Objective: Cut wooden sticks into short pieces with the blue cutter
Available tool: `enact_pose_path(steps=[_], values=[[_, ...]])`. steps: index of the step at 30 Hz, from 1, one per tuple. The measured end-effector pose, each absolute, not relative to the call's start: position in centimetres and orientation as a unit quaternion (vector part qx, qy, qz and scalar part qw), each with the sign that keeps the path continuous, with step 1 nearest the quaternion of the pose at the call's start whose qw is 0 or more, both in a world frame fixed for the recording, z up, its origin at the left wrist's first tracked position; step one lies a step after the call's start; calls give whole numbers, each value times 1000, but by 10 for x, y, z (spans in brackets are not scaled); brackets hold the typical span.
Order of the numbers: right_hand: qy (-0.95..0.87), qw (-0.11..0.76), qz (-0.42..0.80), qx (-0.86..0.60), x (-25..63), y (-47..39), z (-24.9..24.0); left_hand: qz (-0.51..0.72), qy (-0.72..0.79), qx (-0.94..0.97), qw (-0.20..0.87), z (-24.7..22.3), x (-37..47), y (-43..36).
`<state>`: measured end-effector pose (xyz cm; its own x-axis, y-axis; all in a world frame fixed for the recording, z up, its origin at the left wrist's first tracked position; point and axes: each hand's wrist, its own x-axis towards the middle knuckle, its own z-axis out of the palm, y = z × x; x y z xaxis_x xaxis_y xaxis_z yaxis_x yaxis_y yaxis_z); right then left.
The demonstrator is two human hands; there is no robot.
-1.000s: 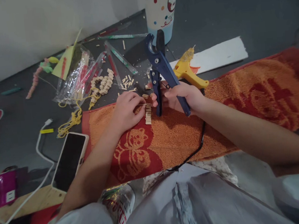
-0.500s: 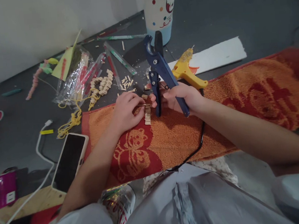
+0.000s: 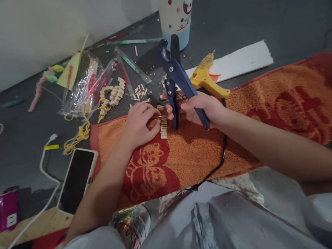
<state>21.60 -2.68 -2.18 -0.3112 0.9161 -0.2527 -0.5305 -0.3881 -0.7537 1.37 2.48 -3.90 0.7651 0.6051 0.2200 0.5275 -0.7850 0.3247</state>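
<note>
Cutter (image 3: 181,76) is being gripped by handle in R hand (image 3: 208,106), handles spread, tip being angled toward cup (image 3: 175,13). Thin stick (image 3: 157,116) is being pinched in L hand (image 3: 142,123), grip partly hidden, just above row (image 3: 163,128) of short wood bits. Row is being supported by towel (image 3: 197,149), between both hands, nearer L.

Progress, approx.: partway, as judged. Done: bits being kept lined up side by side in row; strung-looking cluster (image 3: 117,94) being left on counter (image 3: 249,12) w/ yellow string (image 3: 81,136). Left: loose bits (image 3: 140,92) being kept scattered on counter, not in row; more pcs w/ red parts being held in clear bags (image 3: 92,80). No. remaining can't be told.

Glue gun (image 3: 204,76) is being rested beside R hand, partly over white board (image 3: 242,61); phone (image 3: 78,180) being left near L forearm.
</note>
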Motion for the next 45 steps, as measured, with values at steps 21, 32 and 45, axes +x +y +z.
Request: enact_pose_path(steps=[21, 32, 45], values=[[-271, 480, 764, -334, 216, -26, -24, 167, 308, 930, 112, -43, 15, 27], [-278, 474, 769, -326, 218, -25, -27, 186, 296, 931, 108, -45, 16, 29], [-276, 479, 759, -343, 216, -26, -24, 184, 295, 930, 118, -43, 16, 29]])
